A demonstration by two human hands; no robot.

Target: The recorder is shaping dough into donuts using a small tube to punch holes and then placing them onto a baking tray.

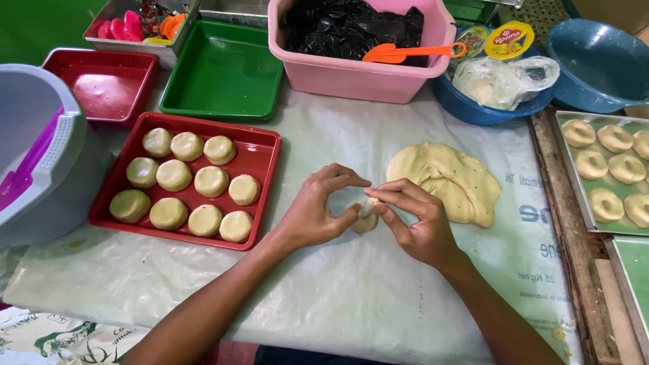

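Dough piece [366,221]: small pale lump, low on the sheet between my two hands; part hidden by fingers, so I cannot tell its full shape; it sits just left of the big dough mass and right of the red tray.
Left hand [316,209]: curled around the piece from the left; thumb and fingertips closed on its near and upper side; wrist resting toward me.
Right hand [416,220]: comes in from the right; thumb and forefinger pinched together on the top edge of the same piece; remaining fingers folded under, touching the sheet.
Contact: fingertips of both hands meet over the piece; no gap I can see between them.
Dough mass [449,181]: flattened yellow slab, speckled, just beyond my right hand; not touched.
Plastic sheet [338,290]: whitish cover over the work surface; everything here lies on it.
Red tray [260,145]: left of my left hand, near but apart; ten round dough balls [174,175] in three rows.
Green tray [223,71]: beyond the red one; a second red tray [108,84] beside it.
Pink tub [358,78]: far centre; black bag inside; orange scraper [405,52] across its rim.
Ring tray [581,189]: far right; ring-shaped dough pieces [606,205] on green lining.
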